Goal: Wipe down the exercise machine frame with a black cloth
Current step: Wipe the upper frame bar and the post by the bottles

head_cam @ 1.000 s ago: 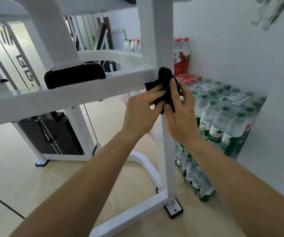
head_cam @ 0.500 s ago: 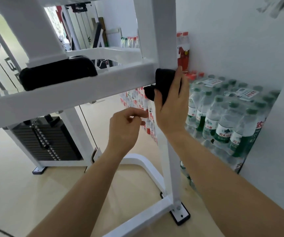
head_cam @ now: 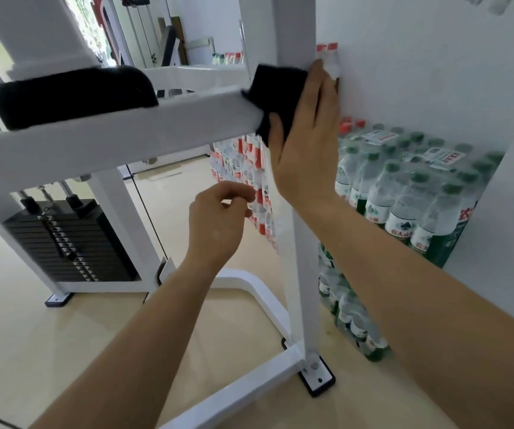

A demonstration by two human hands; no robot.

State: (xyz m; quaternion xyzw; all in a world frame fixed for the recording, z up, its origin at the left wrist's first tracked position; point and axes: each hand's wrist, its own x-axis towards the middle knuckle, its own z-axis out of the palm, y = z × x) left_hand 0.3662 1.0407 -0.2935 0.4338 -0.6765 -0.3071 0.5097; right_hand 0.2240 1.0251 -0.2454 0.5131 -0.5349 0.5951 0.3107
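Note:
A white exercise machine frame (head_cam: 144, 134) fills the view, with a horizontal bar that meets an upright post (head_cam: 303, 274). The black cloth (head_cam: 275, 91) lies over the joint of bar and post. My right hand (head_cam: 306, 137) presses the cloth flat against the post, fingers straight and pointing up. Lower and to the left, my left hand (head_cam: 218, 221) hangs in the air with loosely curled fingers and holds nothing.
A black pad (head_cam: 73, 94) sits on the bar at the left. A black weight stack (head_cam: 63, 239) stands behind it. Shrink-wrapped packs of water bottles (head_cam: 410, 193) are stacked against the white wall (head_cam: 435, 72) right of the post. The post's foot plate (head_cam: 317, 379) rests on a beige floor.
My left hand let go of the cloth and dropped away from the frame. My right hand slid the cloth up the post to the joint and now presses it alone.

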